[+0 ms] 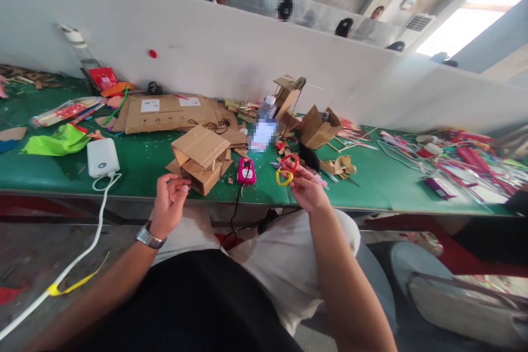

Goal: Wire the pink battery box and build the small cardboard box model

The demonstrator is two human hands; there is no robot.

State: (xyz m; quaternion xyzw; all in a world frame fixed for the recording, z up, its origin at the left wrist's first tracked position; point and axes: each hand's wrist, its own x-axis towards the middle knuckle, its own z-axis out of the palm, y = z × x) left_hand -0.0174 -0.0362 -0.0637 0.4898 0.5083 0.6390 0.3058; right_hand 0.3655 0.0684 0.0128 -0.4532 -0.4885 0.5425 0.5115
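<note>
My right hand [308, 190] is closed on a pair of scissors [284, 177] with one red and one yellow handle loop, held just above the green table's front edge. Only a little of the blades shows, to the left of the loops. At the table edge my left hand [170, 198], with a metal watch on its wrist, has thumb and forefinger brought together; whatever lies between them is too small to name. Right beside those fingertips stands a small cardboard structure [202, 157] of folded, stacked panels. A pink device [246, 171] with a black cable lies between my hands.
On the green table [144, 159], a white power bank [103, 157] trails a white cable. Flattened cardboard [165, 113], a plastic bottle [268, 107], a phone [263, 135] and a paper bag [319, 126] stand or lie further back. Craft scraps [462, 157] cover the right.
</note>
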